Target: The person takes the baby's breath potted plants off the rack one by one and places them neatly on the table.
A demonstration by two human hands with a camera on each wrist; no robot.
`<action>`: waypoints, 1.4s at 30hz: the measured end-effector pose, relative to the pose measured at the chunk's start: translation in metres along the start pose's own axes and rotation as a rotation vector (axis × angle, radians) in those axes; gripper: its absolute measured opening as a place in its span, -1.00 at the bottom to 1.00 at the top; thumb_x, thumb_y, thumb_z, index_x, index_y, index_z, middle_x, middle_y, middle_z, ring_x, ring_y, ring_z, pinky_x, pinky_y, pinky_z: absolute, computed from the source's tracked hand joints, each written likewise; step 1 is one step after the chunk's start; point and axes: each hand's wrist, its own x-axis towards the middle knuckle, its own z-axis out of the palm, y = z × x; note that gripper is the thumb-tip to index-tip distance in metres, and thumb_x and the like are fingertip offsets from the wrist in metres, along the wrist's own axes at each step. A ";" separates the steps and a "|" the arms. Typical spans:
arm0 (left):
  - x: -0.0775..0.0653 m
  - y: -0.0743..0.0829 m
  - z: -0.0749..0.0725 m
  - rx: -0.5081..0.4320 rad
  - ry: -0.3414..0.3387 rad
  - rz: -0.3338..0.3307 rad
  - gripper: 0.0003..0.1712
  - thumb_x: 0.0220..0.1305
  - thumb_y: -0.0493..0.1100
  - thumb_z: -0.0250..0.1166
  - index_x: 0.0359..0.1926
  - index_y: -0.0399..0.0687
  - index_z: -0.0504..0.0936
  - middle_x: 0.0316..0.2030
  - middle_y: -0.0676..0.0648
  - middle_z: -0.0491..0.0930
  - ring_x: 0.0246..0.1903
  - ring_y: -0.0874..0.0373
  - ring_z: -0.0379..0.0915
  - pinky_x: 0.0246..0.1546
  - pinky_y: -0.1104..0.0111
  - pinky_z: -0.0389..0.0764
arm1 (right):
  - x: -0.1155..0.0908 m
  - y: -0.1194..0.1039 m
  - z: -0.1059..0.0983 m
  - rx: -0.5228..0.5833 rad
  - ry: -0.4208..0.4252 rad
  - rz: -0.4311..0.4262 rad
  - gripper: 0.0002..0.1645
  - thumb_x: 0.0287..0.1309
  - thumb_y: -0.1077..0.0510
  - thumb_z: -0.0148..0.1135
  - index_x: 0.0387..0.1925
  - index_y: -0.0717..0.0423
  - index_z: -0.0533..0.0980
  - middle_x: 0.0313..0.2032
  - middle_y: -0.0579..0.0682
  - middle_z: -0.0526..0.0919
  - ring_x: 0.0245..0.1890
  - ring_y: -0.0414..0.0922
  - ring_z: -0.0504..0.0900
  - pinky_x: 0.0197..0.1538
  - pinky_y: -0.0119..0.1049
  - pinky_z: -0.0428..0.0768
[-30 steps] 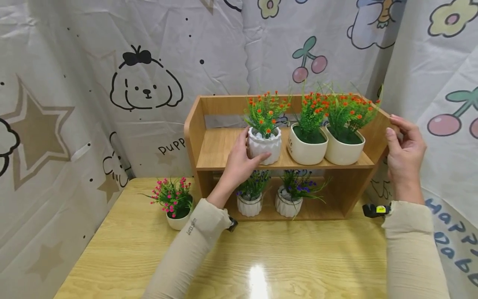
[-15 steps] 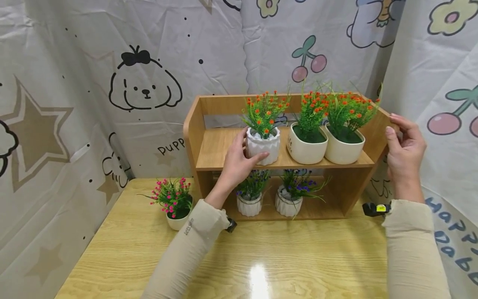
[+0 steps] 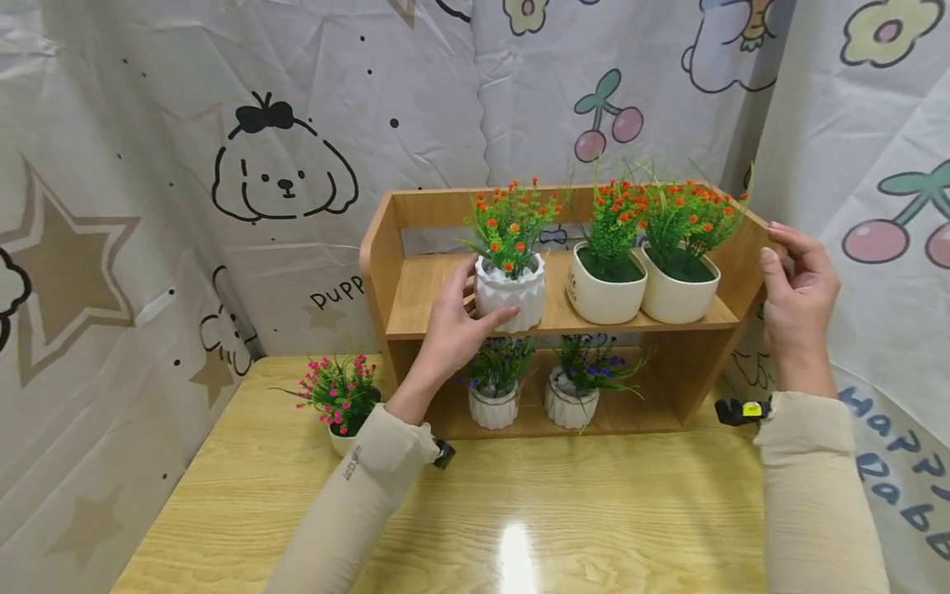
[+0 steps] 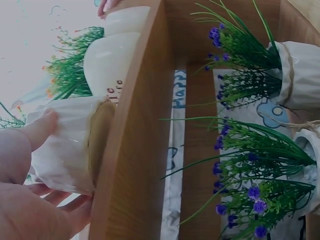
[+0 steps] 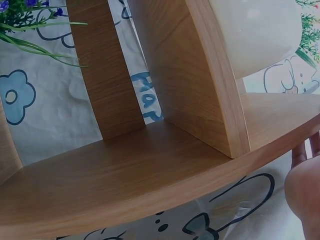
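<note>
My left hand (image 3: 454, 326) grips a white ridged flowerpot (image 3: 510, 299) with orange flowers, thumb across its front and fingers round its left side. The pot is at the front of the upper board of a wooden shelf (image 3: 423, 293). From the left wrist view, the underside of the pot (image 4: 100, 140) partly shows, tilted at the board's edge. My right hand (image 3: 803, 301) holds the front edge of the shelf's right side panel between thumb and fingers; in the right wrist view only part of that hand (image 5: 306, 187) shows.
Two cream pots (image 3: 604, 293) with orange flowers stand to the right on the upper board. Below are two white pots (image 3: 493, 408) with purple flowers. A pink-flowered plant (image 3: 343, 392) sits on the table (image 3: 594, 511), left of the shelf, partly behind my left sleeve.
My left hand has moved the white pot a little to the left along the upper board, widening its gap to the cream pots. The right hand stays on the side panel.
</note>
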 end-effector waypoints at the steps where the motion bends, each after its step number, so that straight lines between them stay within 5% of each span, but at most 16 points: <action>1: -0.002 0.001 -0.001 -0.001 0.001 0.002 -0.05 0.26 -0.13 0.52 0.56 0.09 0.23 0.39 -0.07 0.38 0.33 -0.11 0.43 0.29 -0.03 0.60 | 0.000 0.000 -0.001 0.003 0.003 -0.001 -0.66 0.33 0.48 0.20 0.09 0.32 0.63 0.15 0.06 0.65 0.27 -0.06 0.51 0.27 -0.47 0.52; 14: -0.039 0.011 -0.019 -0.026 0.029 0.060 -0.16 0.18 -0.18 0.58 0.43 0.09 0.39 0.34 -0.02 0.45 0.33 -0.03 0.48 0.29 0.10 0.61 | 0.001 -0.003 -0.004 -0.038 0.008 -0.005 -0.66 0.34 0.46 0.21 0.10 0.30 0.64 0.14 0.03 0.65 0.29 -0.06 0.50 0.33 -0.47 0.50; 19: -0.060 0.012 -0.029 0.001 0.033 0.089 -0.18 0.13 -0.20 0.60 0.37 0.07 0.42 0.23 -0.05 0.56 0.15 0.03 0.63 0.12 0.20 0.73 | 0.002 -0.005 -0.005 -0.028 0.006 -0.011 -0.66 0.33 0.47 0.21 0.09 0.31 0.64 0.14 0.04 0.65 0.27 -0.06 0.51 0.30 -0.46 0.51; 34: -0.129 0.007 -0.082 0.160 0.172 0.008 -0.11 0.04 -0.30 0.63 0.38 -0.15 0.40 0.27 -0.14 0.50 0.31 -0.06 0.48 0.34 0.12 0.55 | 0.002 -0.003 0.000 0.007 -0.016 -0.021 -0.67 0.31 0.49 0.22 0.07 0.35 0.64 0.11 0.05 0.67 0.26 -0.05 0.52 0.24 -0.47 0.54; 38: -0.142 0.007 -0.102 0.184 0.221 -0.055 -0.13 0.09 -0.34 0.59 0.40 -0.13 0.39 0.24 -0.03 0.49 0.27 0.14 0.45 0.33 0.41 0.54 | 0.000 -0.002 0.000 0.017 -0.006 -0.004 -0.68 0.31 0.48 0.23 0.07 0.35 0.63 0.12 0.05 0.67 0.27 -0.05 0.52 0.26 -0.47 0.53; 42: -0.151 0.004 -0.121 0.156 0.300 -0.021 -0.19 0.10 -0.50 0.52 0.37 -0.21 0.41 0.18 0.06 0.47 0.20 0.26 0.48 0.19 0.63 0.54 | 0.000 -0.002 0.000 0.022 0.002 0.005 -0.68 0.31 0.47 0.24 0.07 0.35 0.63 0.13 0.06 0.66 0.28 -0.05 0.52 0.27 -0.48 0.53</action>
